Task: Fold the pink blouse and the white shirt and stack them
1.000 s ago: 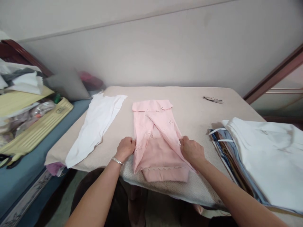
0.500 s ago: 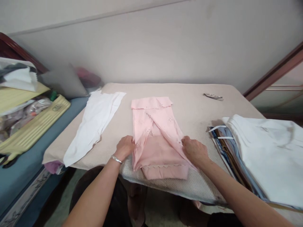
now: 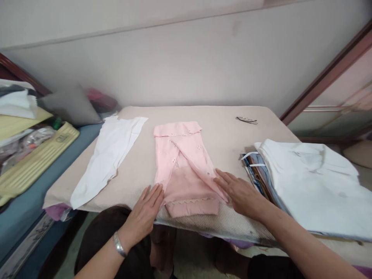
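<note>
Pink garment [image 3: 186, 162] lies folded at the middle of the tabletop [image 3: 226, 128]; I see my left hand [image 3: 145, 213] flat beside its lower left edge, my right hand [image 3: 238, 192] flat on its right edge, fingers spread, gripping nothing.

Matt pink cloth garment [image 3: 186, 166] on rough woven table cover [image 3: 226, 135]

White cloth [image 3: 109, 155], scissors [image 3: 246, 120], stacked fabrics [image 3: 310, 182].

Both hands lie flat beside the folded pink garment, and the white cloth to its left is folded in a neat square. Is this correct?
Not quite. In the head view the white cloth lies spread out long, not square. The left hand and right hand do lie flat at the pink garment.
</note>
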Tool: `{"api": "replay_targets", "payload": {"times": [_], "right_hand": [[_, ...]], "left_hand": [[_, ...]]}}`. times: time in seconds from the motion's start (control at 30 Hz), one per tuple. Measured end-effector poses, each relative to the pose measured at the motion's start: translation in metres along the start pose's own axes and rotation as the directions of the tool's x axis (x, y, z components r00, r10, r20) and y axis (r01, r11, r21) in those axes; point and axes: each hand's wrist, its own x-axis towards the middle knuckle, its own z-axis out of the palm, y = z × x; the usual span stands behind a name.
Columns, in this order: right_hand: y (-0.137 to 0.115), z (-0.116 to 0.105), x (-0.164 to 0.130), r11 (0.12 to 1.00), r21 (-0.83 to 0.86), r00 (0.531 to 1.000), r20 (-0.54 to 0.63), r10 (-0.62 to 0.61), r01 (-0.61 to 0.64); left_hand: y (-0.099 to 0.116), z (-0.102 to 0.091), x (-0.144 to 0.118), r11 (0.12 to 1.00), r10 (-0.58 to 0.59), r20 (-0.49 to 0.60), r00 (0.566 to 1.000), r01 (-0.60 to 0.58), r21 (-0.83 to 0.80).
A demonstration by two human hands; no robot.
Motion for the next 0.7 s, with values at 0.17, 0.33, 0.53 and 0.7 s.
{"api": "replay_targets", "payload": {"times": [0.17, 0.33, 0.53, 0.7], "right_hand": [[-0.011, 0.021, -0.003, 0.988, 0.005, 0.983, -0.098, -0.155, 0.156], [0.002, 0.010, 0.016, 0.964, 0.107, 0.959, -0.170, -0.225, 0.245], [-0.011, -0.038, -0.001, 0.874, 0.421, 0.970, -0.083, -0.230, 0.243], [-0.020, -0.074, -0.023, 0.719, 0.691, 0.983, 0.076, -0.167, 0.069]], "left_hand": [[0.001, 0.020, 0.008, 0.999, 0.008, -0.028, 1.000, -0.007, 0.045], [-0.010, 0.010, 0.019, 0.994, -0.026, -0.087, 0.996, 0.016, -0.111], [-0.007, -0.047, -0.003, 0.928, 0.004, -0.017, 1.000, -0.010, -0.374], [-0.019, -0.094, -0.015, 0.587, 0.040, 0.236, 0.971, 0.168, -0.792]]}}
